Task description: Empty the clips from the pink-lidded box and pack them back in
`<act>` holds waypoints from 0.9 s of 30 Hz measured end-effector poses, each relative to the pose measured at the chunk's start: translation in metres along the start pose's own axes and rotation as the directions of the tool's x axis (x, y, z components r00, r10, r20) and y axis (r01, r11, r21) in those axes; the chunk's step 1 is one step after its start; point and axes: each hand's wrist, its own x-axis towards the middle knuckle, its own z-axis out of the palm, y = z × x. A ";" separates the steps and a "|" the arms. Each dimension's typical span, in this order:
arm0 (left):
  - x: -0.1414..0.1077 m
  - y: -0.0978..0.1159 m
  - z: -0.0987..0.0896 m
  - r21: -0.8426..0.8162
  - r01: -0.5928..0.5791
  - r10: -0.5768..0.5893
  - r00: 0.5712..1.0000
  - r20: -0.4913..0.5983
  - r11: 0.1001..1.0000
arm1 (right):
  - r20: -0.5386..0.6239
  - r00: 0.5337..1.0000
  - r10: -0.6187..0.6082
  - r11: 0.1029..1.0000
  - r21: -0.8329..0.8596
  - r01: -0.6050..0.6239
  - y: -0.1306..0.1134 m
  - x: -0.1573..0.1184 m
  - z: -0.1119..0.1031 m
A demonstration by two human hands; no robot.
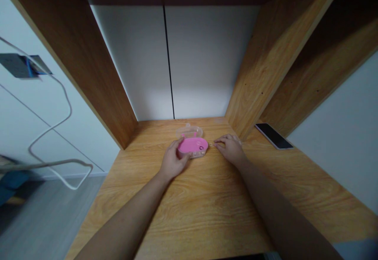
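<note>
Left-hand grip: my left hand closes over the left end of the pink plastic case, with the fingers pressed together and resting across its top. Case position: on the wooden desktop, centred near the back panel and between both hands. Its transparent plastic section sits directly behind the pink part and touches it; a small dark circular mark shows near the right end of the pink surface.

Right-hand grip: my right hand lies palm down and relaxed, its fingertips together and pointing left toward the right end of the case. Contact at those fingertips is too small to confirm, so I cannot tell whether they touch the case or sit just beside it. No object is pinched in this hand.

Surroundings, left to right: a white cable hangs in loops beside the desk, below a grey wall socket. A wooden side panel and a white back panel enclose the desktop. A black smartphone lies face up at the far right, well apart from my right hand
</note>
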 end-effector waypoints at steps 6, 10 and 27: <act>-0.001 -0.003 0.001 -0.006 -0.005 0.005 1.000 0.001 1.000 | 0.012 1.000 -0.024 0.999 0.038 0.023 -0.001 0.001 0.003; -0.001 -0.004 0.002 -0.014 0.000 0.000 1.000 0.000 1.000 | 0.025 1.000 -0.005 1.000 0.020 0.004 -0.003 0.000 0.002; -0.001 -0.005 0.001 -0.004 0.001 -0.001 1.000 0.004 1.000 | 0.012 0.999 0.032 0.999 -0.005 -0.032 -0.021 0.005 0.009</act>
